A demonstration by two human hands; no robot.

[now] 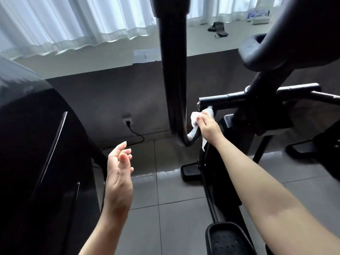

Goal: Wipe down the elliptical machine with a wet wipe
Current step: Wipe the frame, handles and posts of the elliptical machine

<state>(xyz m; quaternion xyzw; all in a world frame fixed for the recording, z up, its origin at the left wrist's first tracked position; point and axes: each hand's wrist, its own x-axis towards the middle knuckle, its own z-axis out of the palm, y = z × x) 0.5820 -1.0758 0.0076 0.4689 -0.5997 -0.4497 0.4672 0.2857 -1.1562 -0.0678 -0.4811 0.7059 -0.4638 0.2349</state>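
Observation:
A black elliptical machine fills the middle and right of the head view; its long moving arm (173, 74) runs down from the top and bends at the bottom. My right hand (208, 124) grips a white wet wipe (194, 120) wrapped on the lower bend of that arm, just under a horizontal crossbar (220, 98). A loose end of the wipe hangs below the hand. My left hand (119, 168) hovers over the floor to the left, fingers relaxed, holding nothing. A foot pedal (228, 238) lies at the bottom.
A large dark machine housing (36, 144) stands close on the left. A wall socket with a black cable (128, 123) sits low on the grey wall. White curtains hang over a sill holding a dark strap (218, 28) and packets (258, 14). Grey floor tiles lie below.

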